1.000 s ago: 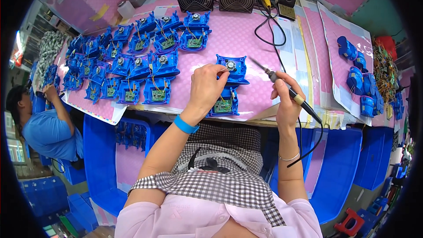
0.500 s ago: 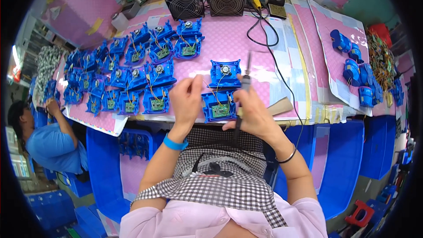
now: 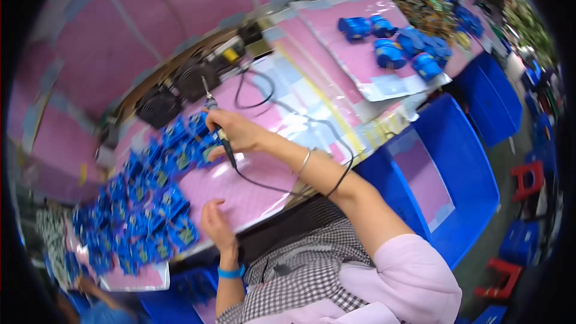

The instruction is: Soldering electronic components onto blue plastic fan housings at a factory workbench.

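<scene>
My right hand [image 3: 237, 131] is closed round a soldering iron [image 3: 211, 103], whose thin metal tip points up toward the back of the table. Its black cord loops from the handle under my forearm. Just beside and behind this hand are blue plastic housings [image 3: 174, 132] with small green circuit boards and wires. My left hand [image 3: 217, 225] hovers at the table's front edge with nothing visible in it, its fingers apart and slightly blurred. More blue housings [image 3: 159, 222] lie in packed rows to its left.
Two black fans [image 3: 159, 107] stand along the back ledge. At the right, rounded blue parts [image 3: 390, 53] lie on a pink sheet, beside a heap of wires [image 3: 426, 12]. A large blue bin [image 3: 465, 186] stands at the right, near red stools [image 3: 501, 276]. A co-worker's arm [image 3: 96, 291] shows lower left.
The whole view has swung toward the right. My right hand has carried the soldering iron away from the front edge toward the back of the table. My left hand's fingers have spread.
</scene>
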### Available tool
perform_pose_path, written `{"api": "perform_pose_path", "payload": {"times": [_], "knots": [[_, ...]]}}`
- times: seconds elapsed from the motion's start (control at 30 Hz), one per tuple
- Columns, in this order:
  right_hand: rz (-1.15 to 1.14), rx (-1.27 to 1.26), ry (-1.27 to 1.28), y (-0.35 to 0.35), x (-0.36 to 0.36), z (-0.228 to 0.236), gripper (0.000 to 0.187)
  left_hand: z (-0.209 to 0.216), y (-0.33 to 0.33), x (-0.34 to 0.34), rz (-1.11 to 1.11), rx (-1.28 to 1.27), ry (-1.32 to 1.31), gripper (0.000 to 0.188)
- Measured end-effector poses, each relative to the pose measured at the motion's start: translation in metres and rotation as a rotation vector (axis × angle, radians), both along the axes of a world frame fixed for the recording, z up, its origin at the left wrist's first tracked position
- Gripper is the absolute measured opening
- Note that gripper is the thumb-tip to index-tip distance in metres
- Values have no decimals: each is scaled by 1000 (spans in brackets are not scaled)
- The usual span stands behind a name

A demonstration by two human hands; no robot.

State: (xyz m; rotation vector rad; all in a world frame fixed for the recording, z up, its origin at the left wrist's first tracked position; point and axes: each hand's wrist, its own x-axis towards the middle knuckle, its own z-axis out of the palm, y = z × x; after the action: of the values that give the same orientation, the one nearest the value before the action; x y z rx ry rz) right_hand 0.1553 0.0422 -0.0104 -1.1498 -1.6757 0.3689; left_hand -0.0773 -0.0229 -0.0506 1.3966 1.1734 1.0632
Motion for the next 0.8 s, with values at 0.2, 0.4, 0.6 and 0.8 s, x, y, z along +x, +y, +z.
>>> {"api": "perform_pose_path", "payload": {"times": [0.2, 0.4, 0.6, 0.8], "knots": [[-1133, 216, 203, -93, 127, 43, 17, 0, -5, -4, -42, 22, -173, 32], [-2066, -169, -201, -138, 278, 13, 49, -13, 3, -3, -151, 116, -146, 33], [-1813, -424, -129, -141, 279, 13, 50, -12, -2, -14, -61, 136, -113, 27], [-1101, 80, -203, -132, 91, 25, 44, 55, 25, 55, -177, -228, -175, 17]]}}
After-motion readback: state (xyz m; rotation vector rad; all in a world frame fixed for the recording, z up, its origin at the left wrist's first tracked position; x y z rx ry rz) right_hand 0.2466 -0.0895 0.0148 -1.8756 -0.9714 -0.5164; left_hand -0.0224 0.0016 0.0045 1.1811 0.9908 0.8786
